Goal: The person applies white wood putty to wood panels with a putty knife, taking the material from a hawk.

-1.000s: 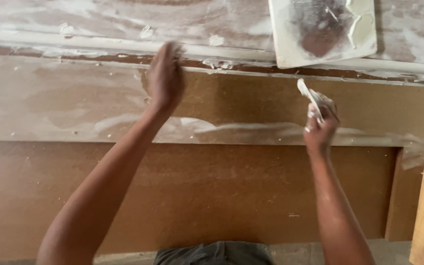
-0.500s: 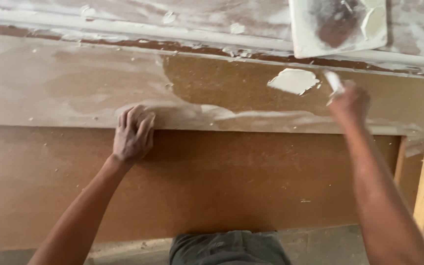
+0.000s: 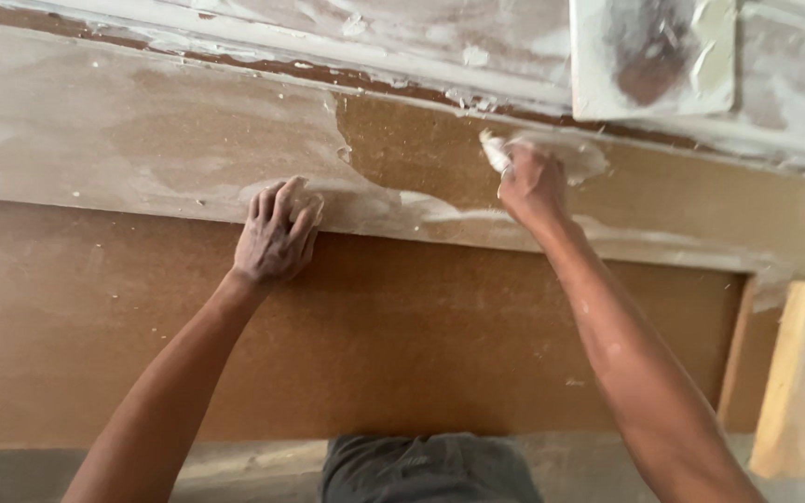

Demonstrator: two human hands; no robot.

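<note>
While the brown fibreboard panel [image 3: 421, 345] lies flat below the camera, a raised band [image 3: 142, 140] along its far side is seen coated with whitish filler, the coating thick to the left of the panel's middle and giving way to bare brown board further right. The left hand [image 3: 277, 237] is laid on the lower edge of that band, just left of the panel's middle, fingers close together and pressed flat on the wet coat; nothing is clasped in it, and it appears to be placed there to smooth the filler or to steady the body. To the right of the panel's middle, the right hand [image 3: 533, 186] is closed around a small putty knife [image 3: 494, 149], whose pale, smeared blade sticks out above the knuckles and is set against a fresh dab of filler [image 3: 579, 160] on the bare stretch, seemingly so that the dab can be drawn across it. Beyond the panel's far edge, above that hand, a square board smeared with filler [image 3: 654, 56] is kept within reach as a palette. A pale wooden batten [image 3: 798, 373] is seen beside the panel's right end.
</note>
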